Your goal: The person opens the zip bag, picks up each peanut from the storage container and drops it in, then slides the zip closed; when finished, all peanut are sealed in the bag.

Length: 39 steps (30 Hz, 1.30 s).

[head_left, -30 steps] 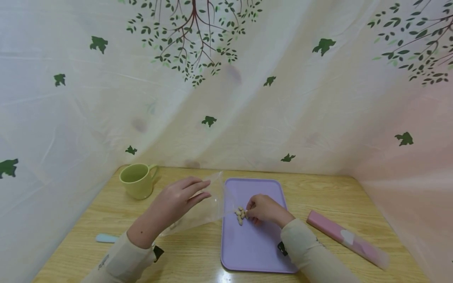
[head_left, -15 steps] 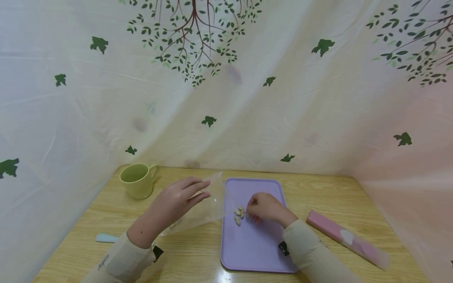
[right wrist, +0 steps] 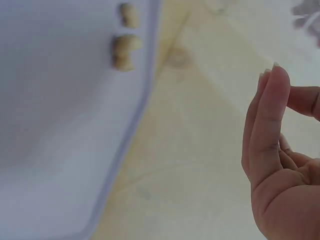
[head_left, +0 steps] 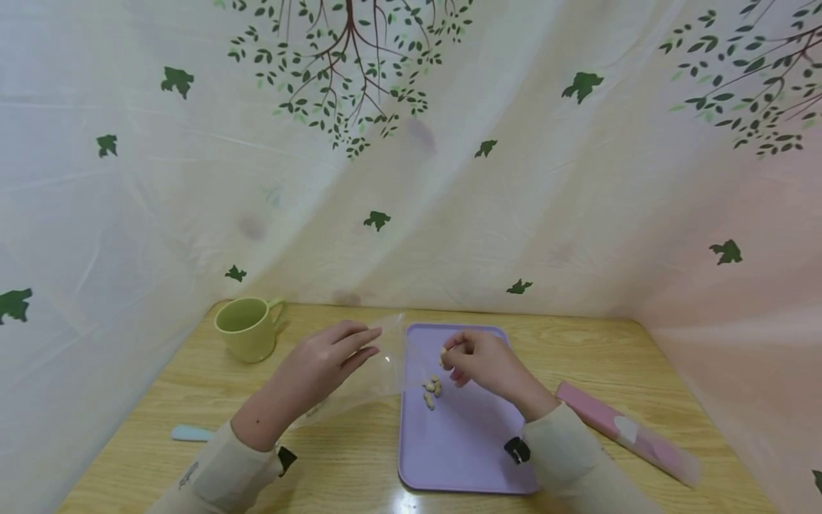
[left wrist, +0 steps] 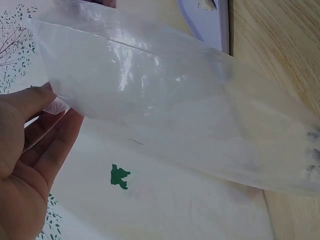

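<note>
Several tan, knobbly peanuts (head_left: 429,402) lie on the lilac rectangular tray (head_left: 459,460); likely light and brittle-shelled, they suit a gentle mid-shell pinch. Above it, the right hand (head_left: 481,363) pinches 1; the left hand (head_left: 321,360) pinches the clear plastic bag (left wrist: 145,90), probably limp, by its edge.
</note>
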Each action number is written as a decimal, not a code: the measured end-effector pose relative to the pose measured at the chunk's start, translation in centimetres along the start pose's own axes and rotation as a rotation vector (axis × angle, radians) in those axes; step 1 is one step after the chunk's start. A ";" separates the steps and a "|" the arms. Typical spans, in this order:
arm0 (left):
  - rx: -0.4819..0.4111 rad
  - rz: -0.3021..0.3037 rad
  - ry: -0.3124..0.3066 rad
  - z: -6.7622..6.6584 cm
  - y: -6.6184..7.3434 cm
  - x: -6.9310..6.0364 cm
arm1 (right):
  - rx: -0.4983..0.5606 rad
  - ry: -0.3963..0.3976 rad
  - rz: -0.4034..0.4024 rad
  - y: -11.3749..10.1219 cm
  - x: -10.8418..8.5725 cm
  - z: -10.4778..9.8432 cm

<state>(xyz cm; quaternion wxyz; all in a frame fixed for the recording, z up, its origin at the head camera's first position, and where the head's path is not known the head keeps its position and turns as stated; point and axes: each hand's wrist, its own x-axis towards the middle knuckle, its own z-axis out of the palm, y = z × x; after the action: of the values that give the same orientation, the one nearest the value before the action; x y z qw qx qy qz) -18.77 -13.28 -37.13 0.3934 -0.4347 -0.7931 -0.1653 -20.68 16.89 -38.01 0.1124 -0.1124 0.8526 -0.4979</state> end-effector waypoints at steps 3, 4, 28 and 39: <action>-0.007 -0.005 0.000 0.0 0.0 0.0 | 0.026 0.014 -0.031 -1.0 -0.5 0.0; -0.007 -0.006 0.002 0.0 0.0 0.0 | 0.033 0.017 -0.039 -1.4 -0.7 0.0; 0.005 -0.030 0.021 -0.7 0.0 0.1 | 0.025 -0.022 -0.129 -4.9 -2.7 1.5; 0.016 -0.029 0.025 -0.5 -0.2 -0.1 | 0.033 0.002 -0.164 -4.6 -2.7 1.3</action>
<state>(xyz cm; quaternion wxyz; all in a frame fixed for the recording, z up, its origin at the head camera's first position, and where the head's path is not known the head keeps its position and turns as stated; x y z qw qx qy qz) -18.67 -13.72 -36.85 0.4044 -0.4180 -0.7955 -0.1703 -17.32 14.41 -34.40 0.0724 -0.1795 0.8323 -0.5194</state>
